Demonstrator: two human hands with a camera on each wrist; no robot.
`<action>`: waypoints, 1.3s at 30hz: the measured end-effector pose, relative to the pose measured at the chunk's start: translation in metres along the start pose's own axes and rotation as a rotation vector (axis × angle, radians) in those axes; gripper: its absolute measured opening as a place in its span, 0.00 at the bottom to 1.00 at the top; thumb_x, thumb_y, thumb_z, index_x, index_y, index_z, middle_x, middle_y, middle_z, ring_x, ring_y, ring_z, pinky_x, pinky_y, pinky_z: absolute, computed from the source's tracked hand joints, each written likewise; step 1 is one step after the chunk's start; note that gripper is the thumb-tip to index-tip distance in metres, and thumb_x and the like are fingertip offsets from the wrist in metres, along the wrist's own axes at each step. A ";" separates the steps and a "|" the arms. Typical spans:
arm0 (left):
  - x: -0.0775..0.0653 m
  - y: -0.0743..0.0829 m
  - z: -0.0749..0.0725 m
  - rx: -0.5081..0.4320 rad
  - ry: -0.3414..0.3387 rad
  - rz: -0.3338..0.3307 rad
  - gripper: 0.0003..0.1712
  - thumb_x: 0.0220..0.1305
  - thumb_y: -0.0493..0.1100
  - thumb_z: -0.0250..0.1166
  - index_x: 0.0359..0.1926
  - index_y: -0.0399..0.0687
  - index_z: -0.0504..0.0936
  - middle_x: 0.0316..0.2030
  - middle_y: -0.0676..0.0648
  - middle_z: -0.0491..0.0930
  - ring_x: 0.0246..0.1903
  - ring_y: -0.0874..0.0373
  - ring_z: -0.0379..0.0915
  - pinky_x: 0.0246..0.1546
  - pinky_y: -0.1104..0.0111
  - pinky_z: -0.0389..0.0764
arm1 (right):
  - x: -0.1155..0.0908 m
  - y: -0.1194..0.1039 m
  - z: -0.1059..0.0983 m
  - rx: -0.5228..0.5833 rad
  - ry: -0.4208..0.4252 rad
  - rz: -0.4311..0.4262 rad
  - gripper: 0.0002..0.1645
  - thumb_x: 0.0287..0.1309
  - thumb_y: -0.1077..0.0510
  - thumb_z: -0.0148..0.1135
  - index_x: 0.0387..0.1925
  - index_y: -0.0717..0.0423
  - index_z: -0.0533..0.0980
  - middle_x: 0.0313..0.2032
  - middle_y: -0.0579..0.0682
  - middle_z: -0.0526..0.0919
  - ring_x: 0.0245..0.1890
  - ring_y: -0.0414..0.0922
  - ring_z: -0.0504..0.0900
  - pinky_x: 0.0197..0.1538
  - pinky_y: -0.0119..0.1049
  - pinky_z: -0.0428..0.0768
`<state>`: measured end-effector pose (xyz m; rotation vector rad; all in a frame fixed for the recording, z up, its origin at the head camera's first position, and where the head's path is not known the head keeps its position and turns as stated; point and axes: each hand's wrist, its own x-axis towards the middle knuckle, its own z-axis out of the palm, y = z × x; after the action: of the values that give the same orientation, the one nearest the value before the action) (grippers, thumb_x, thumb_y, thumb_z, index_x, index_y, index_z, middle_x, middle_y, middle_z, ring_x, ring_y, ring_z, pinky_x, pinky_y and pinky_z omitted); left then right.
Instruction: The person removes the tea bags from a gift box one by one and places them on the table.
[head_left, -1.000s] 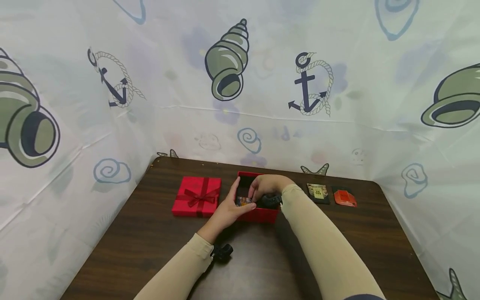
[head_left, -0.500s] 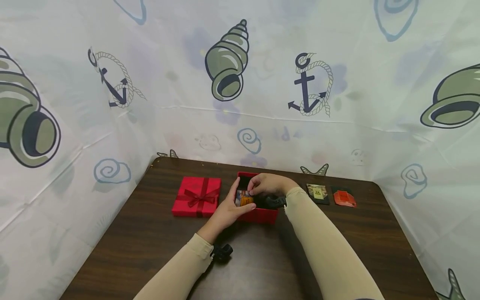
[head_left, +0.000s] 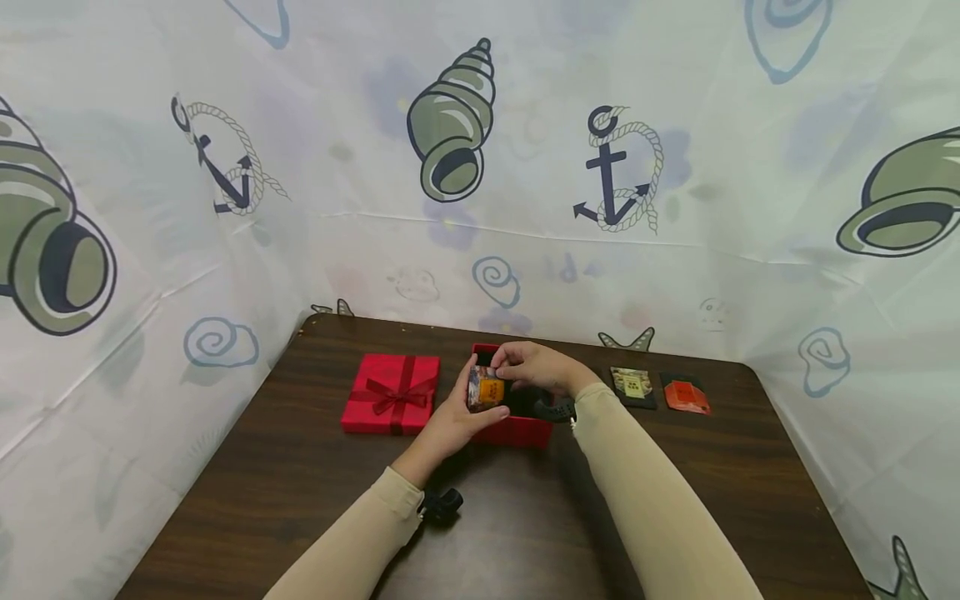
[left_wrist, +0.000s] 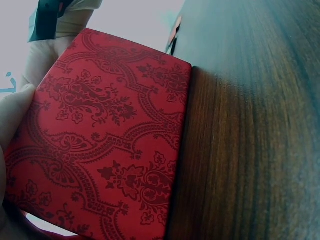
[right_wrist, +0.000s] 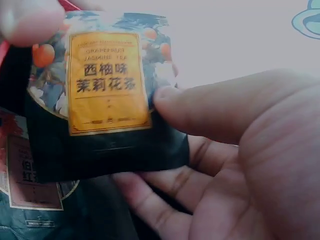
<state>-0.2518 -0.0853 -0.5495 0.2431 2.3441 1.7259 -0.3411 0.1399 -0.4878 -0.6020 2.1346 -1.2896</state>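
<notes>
My right hand (head_left: 536,365) pinches a grapefruit jasmine tea sachet (head_left: 487,390) between thumb and fingers, over the open red gift box (head_left: 525,432). In the right wrist view the sachet's orange label (right_wrist: 107,82) faces the camera. Below it lies another tea sachet with a pinkish label (right_wrist: 35,175), partly covered. My left hand (head_left: 453,417) grips the box's left side, its thumb along the front rim. Close up in the left wrist view, the patterned box wall (left_wrist: 110,130) has my left thumb (left_wrist: 17,107) at its edge. Both hands hide part of the inside.
The box's red lid (head_left: 390,392) with a ribbon bow lies to the left. At right are a tea sachet with a yellowish label (head_left: 633,385) and one with a red-orange label (head_left: 684,393). A patterned cloth hangs behind the brown table (head_left: 300,483).
My right hand has risen slightly, bringing the grapefruit jasmine tea sachet up from inside the box, so more of its orange label shows. My left hand stays at the box.
</notes>
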 end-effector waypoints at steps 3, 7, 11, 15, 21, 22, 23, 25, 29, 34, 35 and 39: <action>0.000 -0.001 -0.001 -0.007 0.001 0.007 0.65 0.63 0.67 0.77 0.88 0.80 0.42 0.74 0.40 0.72 0.69 0.39 0.76 0.75 0.38 0.72 | -0.002 0.000 0.001 -0.037 0.024 -0.031 0.11 0.81 0.55 0.62 0.55 0.53 0.84 0.52 0.51 0.87 0.54 0.49 0.83 0.71 0.50 0.82; 0.001 -0.001 0.000 0.007 0.007 0.005 0.65 0.63 0.68 0.77 0.88 0.81 0.42 0.77 0.40 0.69 0.70 0.37 0.75 0.75 0.37 0.72 | -0.006 0.001 0.005 -0.063 0.080 -0.055 0.10 0.81 0.54 0.61 0.53 0.51 0.84 0.49 0.51 0.86 0.52 0.50 0.81 0.67 0.48 0.82; 0.002 -0.003 0.003 0.005 0.004 -0.001 0.64 0.64 0.68 0.77 0.88 0.71 0.46 0.75 0.39 0.72 0.69 0.40 0.75 0.75 0.39 0.72 | -0.011 0.003 0.011 -0.099 0.150 -0.084 0.07 0.84 0.50 0.58 0.53 0.45 0.80 0.48 0.50 0.82 0.47 0.50 0.80 0.54 0.43 0.82; 0.002 -0.004 0.004 0.025 0.002 -0.042 0.56 0.62 0.71 0.77 0.80 0.51 0.65 0.66 0.40 0.79 0.63 0.46 0.77 0.70 0.45 0.77 | -0.014 0.004 0.019 -0.103 0.188 -0.114 0.07 0.86 0.48 0.52 0.54 0.40 0.76 0.50 0.49 0.82 0.39 0.55 0.86 0.36 0.40 0.85; 0.002 -0.002 0.004 0.048 0.021 -0.081 0.60 0.58 0.76 0.77 0.78 0.46 0.65 0.69 0.36 0.77 0.66 0.42 0.76 0.71 0.42 0.76 | -0.018 0.007 0.027 0.019 0.304 -0.192 0.08 0.85 0.53 0.56 0.58 0.47 0.75 0.47 0.63 0.83 0.30 0.62 0.86 0.28 0.48 0.87; 0.002 -0.002 0.004 0.049 0.026 -0.077 0.63 0.57 0.76 0.77 0.81 0.47 0.62 0.73 0.36 0.75 0.69 0.41 0.75 0.73 0.41 0.74 | -0.019 0.009 0.028 0.051 0.328 -0.216 0.09 0.84 0.55 0.57 0.59 0.49 0.75 0.48 0.67 0.82 0.31 0.63 0.86 0.30 0.49 0.89; 0.002 -0.003 0.003 0.046 0.027 -0.066 0.66 0.57 0.76 0.77 0.84 0.50 0.58 0.76 0.37 0.72 0.73 0.39 0.72 0.75 0.39 0.71 | -0.019 0.011 0.029 0.083 0.351 -0.244 0.11 0.83 0.57 0.58 0.60 0.51 0.74 0.49 0.69 0.81 0.32 0.64 0.87 0.32 0.51 0.90; 0.002 -0.003 0.003 0.049 0.029 -0.032 0.70 0.59 0.75 0.76 0.89 0.56 0.49 0.83 0.39 0.64 0.79 0.38 0.65 0.80 0.37 0.65 | -0.021 0.015 0.031 0.132 0.399 -0.301 0.13 0.82 0.59 0.60 0.61 0.54 0.74 0.51 0.72 0.80 0.34 0.65 0.87 0.36 0.53 0.91; 0.003 -0.006 0.002 0.046 0.021 0.014 0.70 0.63 0.69 0.77 0.90 0.65 0.41 0.87 0.41 0.54 0.83 0.36 0.57 0.81 0.34 0.59 | -0.027 0.022 0.038 0.167 0.511 -0.381 0.14 0.80 0.58 0.62 0.59 0.57 0.73 0.49 0.69 0.80 0.35 0.61 0.89 0.39 0.48 0.92; 0.003 -0.005 0.002 0.026 0.006 0.024 0.69 0.62 0.68 0.78 0.89 0.74 0.40 0.87 0.41 0.53 0.83 0.35 0.56 0.80 0.32 0.59 | -0.034 0.027 0.046 0.176 0.618 -0.436 0.15 0.80 0.57 0.63 0.60 0.57 0.72 0.44 0.67 0.79 0.31 0.58 0.87 0.36 0.39 0.89; 0.003 -0.004 0.002 0.026 0.005 0.021 0.69 0.62 0.68 0.78 0.89 0.76 0.40 0.87 0.41 0.54 0.83 0.35 0.57 0.80 0.32 0.59 | -0.035 0.027 0.048 0.176 0.628 -0.453 0.16 0.80 0.58 0.62 0.62 0.57 0.71 0.43 0.66 0.78 0.30 0.57 0.86 0.35 0.38 0.89; 0.003 -0.004 0.001 0.021 0.003 0.017 0.68 0.61 0.69 0.78 0.88 0.80 0.40 0.87 0.40 0.55 0.82 0.33 0.58 0.79 0.30 0.60 | -0.040 0.032 0.052 0.142 0.658 -0.504 0.23 0.81 0.60 0.61 0.71 0.53 0.70 0.41 0.61 0.75 0.27 0.56 0.83 0.32 0.41 0.88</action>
<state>-0.2548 -0.0846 -0.5540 0.2654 2.3702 1.7106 -0.2791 0.1459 -0.5261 -0.7610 2.4508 -2.1347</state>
